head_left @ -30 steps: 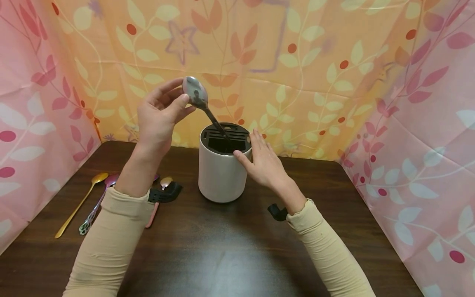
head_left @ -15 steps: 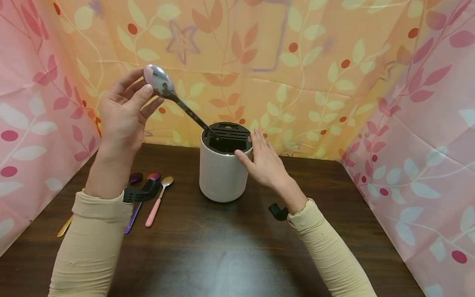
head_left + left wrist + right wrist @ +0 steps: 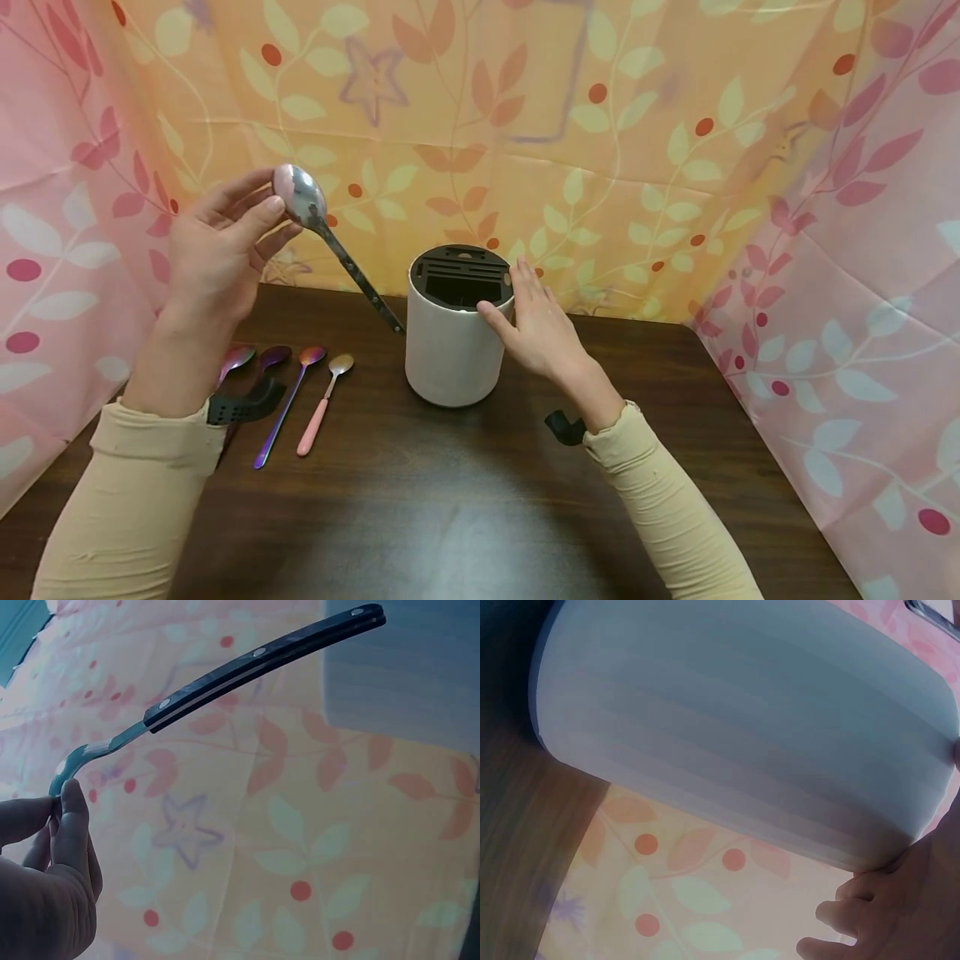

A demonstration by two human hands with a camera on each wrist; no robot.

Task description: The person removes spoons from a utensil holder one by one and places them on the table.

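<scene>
My left hand [image 3: 225, 242] pinches a spoon [image 3: 300, 197] by its metal bowl between thumb and fingers. The spoon's dark riveted handle [image 3: 262, 664] slants down toward the holder, its end close to the wall in the head view. A white cylindrical utensil holder [image 3: 453, 358] with a black slotted top [image 3: 461, 275] stands upright on the table. My right hand [image 3: 536, 329] rests against the holder's right side, thumb at the rim and fingers extended. In the right wrist view the holder's white wall [image 3: 727, 727] fills most of the picture, with the right fingers [image 3: 847, 919] along its edge.
Several spoons lie on the dark table [image 3: 450, 517] at the left: a pink-handled one [image 3: 315, 425], a rainbow-coloured one [image 3: 281, 425], and others partly behind the left forearm. Floral cloth [image 3: 450, 125] stands behind the table and along both sides.
My left hand has drawn the spoon leftward; its handle has come out of the holder's top and now hangs outside, to the left. The right hand has stayed on the holder.
</scene>
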